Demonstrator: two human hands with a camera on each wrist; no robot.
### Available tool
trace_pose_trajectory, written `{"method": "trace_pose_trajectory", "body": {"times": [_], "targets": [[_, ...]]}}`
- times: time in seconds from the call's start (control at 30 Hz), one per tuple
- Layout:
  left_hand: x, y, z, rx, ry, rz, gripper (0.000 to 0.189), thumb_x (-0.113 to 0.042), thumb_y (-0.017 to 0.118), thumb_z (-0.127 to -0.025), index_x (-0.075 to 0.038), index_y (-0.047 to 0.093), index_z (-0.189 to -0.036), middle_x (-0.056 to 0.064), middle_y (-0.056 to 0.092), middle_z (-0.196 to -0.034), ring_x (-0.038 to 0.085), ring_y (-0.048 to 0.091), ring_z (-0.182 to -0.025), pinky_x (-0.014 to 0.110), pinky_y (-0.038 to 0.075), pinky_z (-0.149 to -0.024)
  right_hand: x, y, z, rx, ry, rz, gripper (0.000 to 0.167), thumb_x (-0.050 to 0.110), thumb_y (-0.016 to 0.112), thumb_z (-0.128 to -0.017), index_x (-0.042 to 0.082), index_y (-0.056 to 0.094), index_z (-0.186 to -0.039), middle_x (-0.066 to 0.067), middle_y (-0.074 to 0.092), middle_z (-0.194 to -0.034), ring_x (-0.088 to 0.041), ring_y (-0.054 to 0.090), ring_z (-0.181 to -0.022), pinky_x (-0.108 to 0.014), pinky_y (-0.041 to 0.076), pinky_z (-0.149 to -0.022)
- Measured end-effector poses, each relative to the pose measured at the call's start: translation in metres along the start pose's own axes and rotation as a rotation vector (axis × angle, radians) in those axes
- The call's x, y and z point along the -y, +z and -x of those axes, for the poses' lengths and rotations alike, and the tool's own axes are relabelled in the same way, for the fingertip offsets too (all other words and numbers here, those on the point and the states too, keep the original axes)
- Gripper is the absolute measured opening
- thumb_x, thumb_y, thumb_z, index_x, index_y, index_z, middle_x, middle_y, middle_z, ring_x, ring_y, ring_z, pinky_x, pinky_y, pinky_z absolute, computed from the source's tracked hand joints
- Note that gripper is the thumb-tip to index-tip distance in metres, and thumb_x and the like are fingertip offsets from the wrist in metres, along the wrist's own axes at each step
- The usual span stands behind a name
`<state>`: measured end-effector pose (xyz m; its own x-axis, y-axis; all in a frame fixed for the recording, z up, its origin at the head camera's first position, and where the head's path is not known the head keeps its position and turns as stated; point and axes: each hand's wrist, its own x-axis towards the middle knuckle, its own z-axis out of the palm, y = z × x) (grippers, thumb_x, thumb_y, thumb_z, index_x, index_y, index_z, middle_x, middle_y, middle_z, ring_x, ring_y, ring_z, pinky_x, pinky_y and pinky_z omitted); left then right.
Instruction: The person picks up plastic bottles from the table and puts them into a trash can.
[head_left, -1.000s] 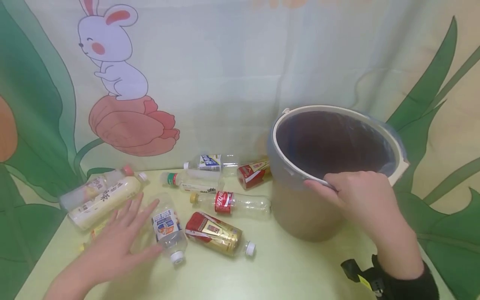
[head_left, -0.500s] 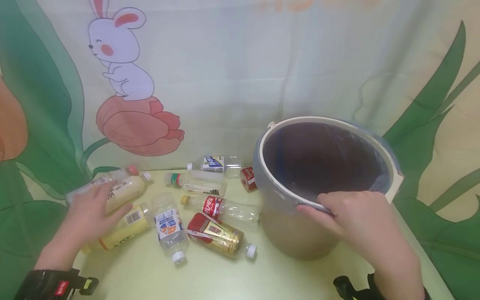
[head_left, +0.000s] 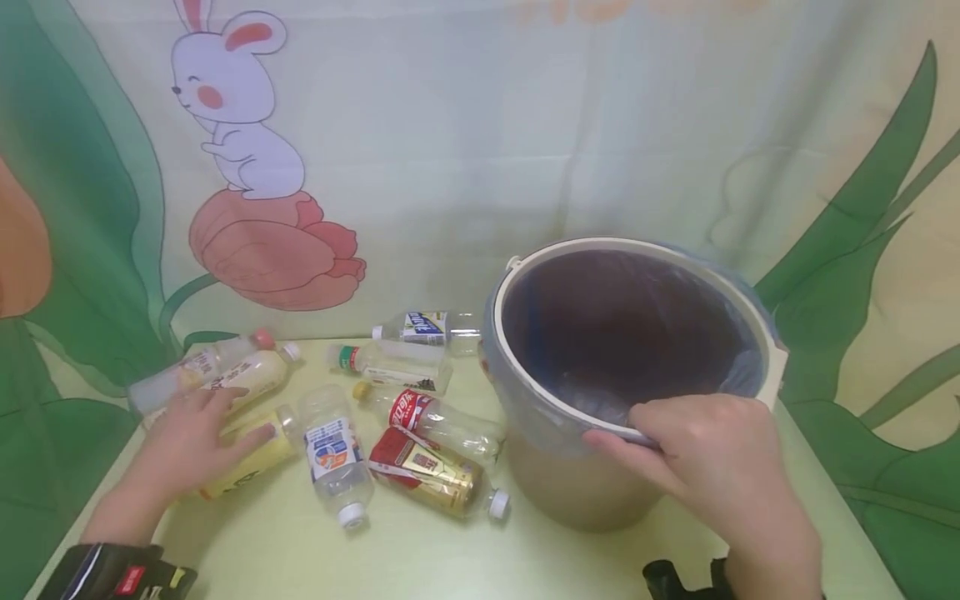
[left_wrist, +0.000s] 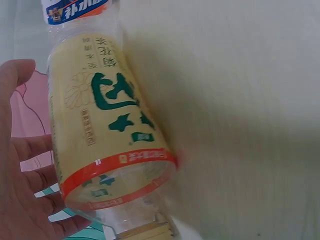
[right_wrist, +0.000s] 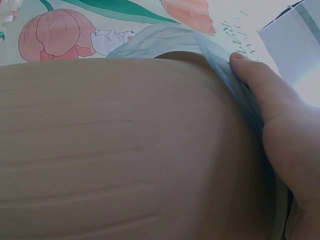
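Fingers (left_wrist: pixel 39 178) of our left hand (head_left: pixel 187 442) lie loosely spread along the far side of the yellow bottle (left_wrist: pixel 95 125) at left, thumb not clamped on it. Our right hand (head_left: pixel 716 450) grips the near rim of the bin (head_left: pixel 585 492) at right. We have just drawn the bin left and nearer, the cola bottle (head_left: pixel 453 429) shifting left too; this, we judge, shortens our left hand's reach to the bin.

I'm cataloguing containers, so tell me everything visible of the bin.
The bin sits on the pale table, right of the bottles; any tilt is unclear. Its round body is brownish, apparently plastic, with shallow ridges in the right wrist view. A pale rim circles its wide mouth, and a translucent bluish liner hangs over the outside. The inside looks dark, its bottom hard to make out. The person's right grip clasps the near rim.
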<state>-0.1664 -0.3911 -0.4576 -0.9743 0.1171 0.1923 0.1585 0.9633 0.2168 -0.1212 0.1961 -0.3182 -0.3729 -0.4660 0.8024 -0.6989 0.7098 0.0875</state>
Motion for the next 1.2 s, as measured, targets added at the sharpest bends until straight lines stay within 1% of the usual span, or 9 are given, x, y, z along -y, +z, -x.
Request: {"method": "trace_pose_trajectory", "body": {"times": [0.1,0.17,0.23,0.37,0.6,0.77,0.9,1.1,1.2], "targets": [[-0.002,0.005,0.002,0.032,0.021,-0.013,0.081,-0.057,0.076,-0.097,0.007,0.059,-0.143,0.042,0.062,-0.133,0.065,0.061,-0.117,0.077,0.048,-0.093,0.001,0.0,0.0,-0.018,0.008,-0.005,0.068,0.069,0.045,-0.11,0.026,0.027,-0.062,0.014,0.021,-0.057,-0.001,0.018,-0.053,-0.02,0.009,-0.051],[-0.003,0.007,0.003,0.06,0.021,-0.013,0.084,-0.059,0.076,-0.097,0.007,0.057,-0.146,0.042,0.062,-0.131,0.064,0.063,-0.113,0.076,0.05,-0.089,0.001,0.0,-0.001,-0.037,0.003,-0.006,0.067,0.068,0.046,-0.11,0.025,0.026,-0.063,0.014,0.02,-0.058,-0.001,0.017,-0.053,-0.02,0.009,-0.05],[-0.005,0.01,0.005,0.09,0.01,-0.003,0.088,-0.061,0.075,-0.097,0.007,0.054,-0.148,0.043,0.061,-0.132,0.064,0.064,-0.112,0.076,0.051,-0.087,0.001,0.0,-0.001,-0.04,0.003,-0.005,0.067,0.068,0.046,-0.11,0.025,0.026,-0.063,0.014,0.02,-0.059,-0.001,0.017,-0.053,-0.02,0.009,-0.05],[-0.006,0.016,0.006,0.11,0.0,0.045,0.086,-0.059,0.076,-0.097,0.007,0.054,-0.147,0.043,0.059,-0.131,0.063,0.063,-0.112,0.076,0.051,-0.088,0.001,0.001,-0.002,-0.042,-0.006,-0.003,0.067,0.067,0.046,-0.111,0.025,0.026,-0.063,0.014,0.021,-0.058,-0.002,0.018,-0.052,-0.02,0.009,-0.05],[-0.009,0.025,0.008,0.095,0.016,0.054,0.084,-0.057,0.077,-0.098,0.01,0.055,-0.145,0.043,0.056,-0.137,0.063,0.06,-0.119,0.077,0.048,-0.096,-0.007,0.01,-0.005,-0.086,-0.075,-0.025,0.066,0.063,0.05,-0.111,0.024,0.029,-0.062,0.013,0.024,-0.057,-0.004,0.02,-0.05,-0.022,0.011,-0.048],[-0.008,0.028,0.012,0.06,0.04,0.041,0.084,-0.054,0.082,-0.094,0.01,0.056,-0.142,0.042,0.055,-0.139,0.063,0.058,-0.122,0.077,0.047,-0.098,-0.013,0.021,-0.011,-0.133,-0.127,-0.037,0.067,0.06,0.054,-0.111,0.022,0.029,-0.062,0.012,0.025,-0.056,-0.006,0.019,-0.05,-0.023,0.011,-0.047],[-0.007,0.032,0.014,0.043,0.041,0.032,0.085,-0.054,0.085,-0.092,0.009,0.056,-0.141,0.04,0.057,-0.137,0.06,0.061,-0.118,0.076,0.049,-0.094,-0.016,0.03,-0.016,-0.146,-0.152,-0.059,0.066,0.059,0.054,-0.111,0.021,0.029,-0.063,0.011,0.025,-0.056,-0.006,0.019,-0.051,-0.022,0.011,-0.049],[-0.01,0.026,0.02,0.038,0.017,0.037,0.083,-0.047,0.089,-0.089,0.01,0.055,-0.139,0.036,0.061,-0.124,0.045,0.065,-0.098,0.068,0.053,-0.082,-0.019,0.04,-0.018,-0.161,-0.16,-0.081,0.066,0.059,0.055,-0.11,0.021,0.029,-0.062,0.011,0.025,-0.054,-0.006,0.019,-0.05,-0.023,0.012,-0.048],[-0.009,0.024,0.023,0.052,-0.003,0.048,0.086,-0.046,0.088,-0.09,0.011,0.052,-0.144,0.036,0.062,-0.123,0.045,0.065,-0.097,0.068,0.053,-0.08,-0.017,0.042,-0.019,-0.174,-0.148,-0.085,0.067,0.059,0.056,-0.11,0.021,0.029,-0.061,0.011,0.026,-0.053,-0.007,0.018,-0.05,-0.023,0.013,-0.049]]}}
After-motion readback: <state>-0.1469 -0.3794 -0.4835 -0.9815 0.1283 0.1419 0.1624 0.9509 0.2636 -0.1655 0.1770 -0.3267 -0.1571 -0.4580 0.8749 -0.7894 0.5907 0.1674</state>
